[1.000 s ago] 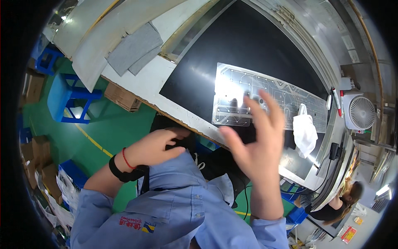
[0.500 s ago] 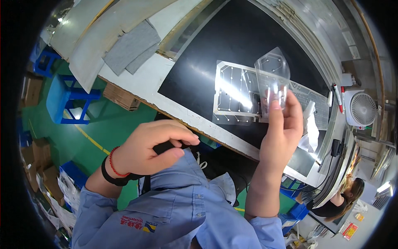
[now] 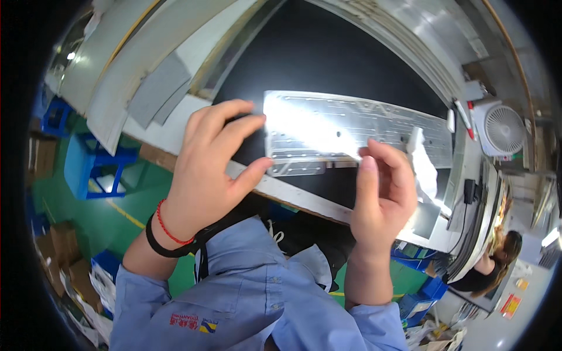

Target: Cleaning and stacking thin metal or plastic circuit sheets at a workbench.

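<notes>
A clear film sheet (image 3: 316, 111) with silvery lines and dots lies on the black work surface, with strong glare across its left part. My left hand (image 3: 213, 155) is open at its left end, fingers spread and the tips at or just beside the edge. Over the sheet's near edge, my right hand (image 3: 383, 196) is closed, thumb and forefinger together. Whatever lies between those fingertips, if anything, is too small and blurred to make out. A crumpled white cloth or tissue (image 3: 422, 167) rests just right of my right hand.
Grey cloths (image 3: 159, 90) lie on the bench's left part. At the right are a red-capped marker (image 3: 470, 120), a small white fan (image 3: 502, 130) and a black adapter (image 3: 469, 191) with a cable. A blue stool (image 3: 88, 161) stands at left; another person (image 3: 486, 269) is at far right.
My left hand has moved up and right to the sheet's left end and spread its fingers. My right hand has lowered slightly leftward; the curled clear piece it held up no longer shows raised.
</notes>
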`<state>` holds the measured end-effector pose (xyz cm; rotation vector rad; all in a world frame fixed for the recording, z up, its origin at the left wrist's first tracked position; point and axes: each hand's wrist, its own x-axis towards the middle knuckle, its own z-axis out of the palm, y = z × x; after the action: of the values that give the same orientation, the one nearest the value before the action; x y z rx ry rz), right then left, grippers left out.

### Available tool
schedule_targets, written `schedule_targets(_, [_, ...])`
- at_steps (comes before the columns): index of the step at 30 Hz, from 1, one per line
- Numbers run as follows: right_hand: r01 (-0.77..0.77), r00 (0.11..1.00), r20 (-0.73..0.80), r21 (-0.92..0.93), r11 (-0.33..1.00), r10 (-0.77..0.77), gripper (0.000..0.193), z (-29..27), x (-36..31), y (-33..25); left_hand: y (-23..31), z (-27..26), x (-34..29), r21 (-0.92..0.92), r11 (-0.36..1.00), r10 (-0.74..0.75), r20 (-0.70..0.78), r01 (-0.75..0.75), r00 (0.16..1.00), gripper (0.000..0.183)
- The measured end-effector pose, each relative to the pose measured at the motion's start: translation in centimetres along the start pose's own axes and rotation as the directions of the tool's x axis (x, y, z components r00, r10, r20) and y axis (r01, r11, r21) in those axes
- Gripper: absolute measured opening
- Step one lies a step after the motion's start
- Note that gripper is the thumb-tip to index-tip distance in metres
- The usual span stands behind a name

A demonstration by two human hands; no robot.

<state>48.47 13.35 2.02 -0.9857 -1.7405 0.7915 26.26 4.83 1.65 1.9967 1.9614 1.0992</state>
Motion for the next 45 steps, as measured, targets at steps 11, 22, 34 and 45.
schedule_targets(11, [-0.025,0.994,0.057,-0.720,0.693,0.096,0.032,-12.7,-0.7,4.0,1.4,0.2,2.5,0.273,0.961,-0.111,0.198,0.054,0.974,0.098])
schedule_targets(22, [-0.196,0.961,-0.248,-0.922,0.335,-0.122,0.035,-24.2,2.4,9.2,1.1,-1.5,2.0,-0.176,0.943,-0.241,0.221,0.282,0.945,0.096])
schedule_targets(34, [0.139,0.990,0.106,-0.845,0.517,-0.094,0.045,-16.6,3.8,6.8,-0.4,-3.0,2.3,-0.639,0.415,-0.470,0.459,0.648,0.754,0.046])
schedule_targets(45, [-0.075,0.996,-0.074,-0.396,0.915,0.049,0.038,-16.0,2.3,6.9,-5.8,-6.3,-1.7,-0.712,0.469,-0.460,0.309,0.523,0.833,0.028])
